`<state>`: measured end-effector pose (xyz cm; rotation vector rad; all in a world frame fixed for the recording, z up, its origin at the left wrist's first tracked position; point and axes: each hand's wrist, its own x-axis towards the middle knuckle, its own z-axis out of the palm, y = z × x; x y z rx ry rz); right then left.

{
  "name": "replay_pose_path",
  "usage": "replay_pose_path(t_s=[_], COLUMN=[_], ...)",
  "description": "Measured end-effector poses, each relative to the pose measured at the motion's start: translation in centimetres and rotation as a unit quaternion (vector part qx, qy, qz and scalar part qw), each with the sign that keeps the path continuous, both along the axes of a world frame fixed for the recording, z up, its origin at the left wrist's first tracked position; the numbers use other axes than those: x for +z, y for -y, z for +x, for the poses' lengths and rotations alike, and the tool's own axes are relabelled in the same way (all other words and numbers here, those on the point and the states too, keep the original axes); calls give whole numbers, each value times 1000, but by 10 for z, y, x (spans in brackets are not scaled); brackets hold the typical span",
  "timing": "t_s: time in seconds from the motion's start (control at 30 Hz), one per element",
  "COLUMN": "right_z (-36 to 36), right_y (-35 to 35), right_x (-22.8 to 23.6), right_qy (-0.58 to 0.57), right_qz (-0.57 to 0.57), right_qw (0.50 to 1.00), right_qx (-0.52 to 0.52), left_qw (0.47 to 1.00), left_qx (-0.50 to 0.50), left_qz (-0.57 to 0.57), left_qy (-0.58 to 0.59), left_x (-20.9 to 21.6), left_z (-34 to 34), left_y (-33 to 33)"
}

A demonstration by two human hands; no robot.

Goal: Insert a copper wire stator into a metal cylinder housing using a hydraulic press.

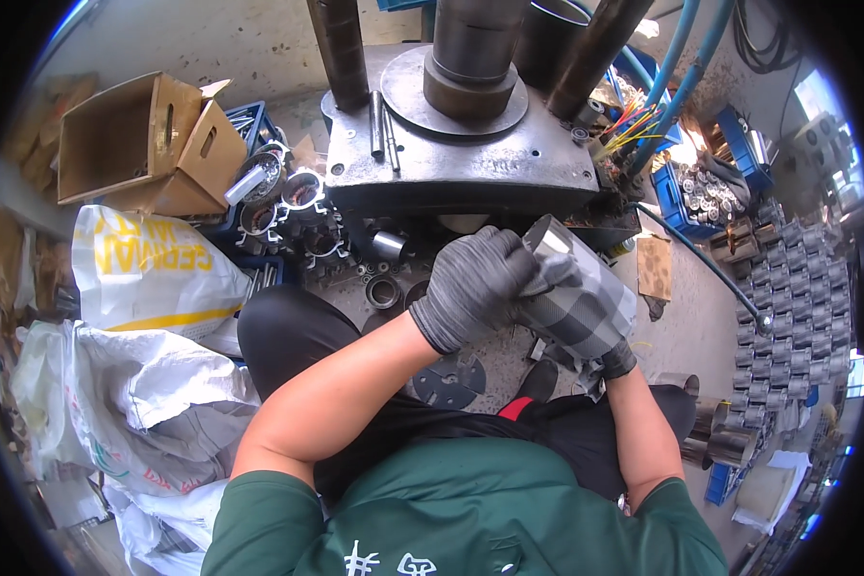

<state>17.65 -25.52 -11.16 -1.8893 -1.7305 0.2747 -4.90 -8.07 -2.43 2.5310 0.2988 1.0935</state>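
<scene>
A smooth, shiny metal cylinder point(612, 282), open at its upper end, is held tilted in front of my body, below the press. My right hand point(578, 315), in a grey patterned glove, wraps round its lower side and grips it. Beside the cylinder's upper left side, my left hand point(472, 284), in a dark grey knitted glove, is closed in a fist. Grey fabric runs from this fist against the cylinder wall. Whether it is part of the glove or a cloth, I cannot tell, and what the left fingers hold is hidden.
A heavy press with a steel table point(470, 163) stands ahead, two metal rods point(382, 125) lying on it. Cast motor housings point(302, 192) and a cardboard box point(134, 144) are at left, above white sacks point(163, 278). Stacked metal parts point(792, 307) and a blue bin point(677, 197) are at right.
</scene>
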Motion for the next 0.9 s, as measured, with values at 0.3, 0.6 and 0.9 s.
replay_pose_path(t_s=[0.3,0.6,0.9], right_z=[14,30,22], right_y=[17,32,27], right_x=[25,50,51], right_qy=[-102,-125,-120], right_qz=[18,25,10], right_qw=[993,985,986], right_qx=[-64,-112,-112], left_qw=[935,643,401], left_qx=[70,-154,-329], left_qz=[-337,-750,-852], left_qy=[82,-27,66], left_x=[-30,-39,-26], left_z=[-1,17,15], left_y=[5,-24,2])
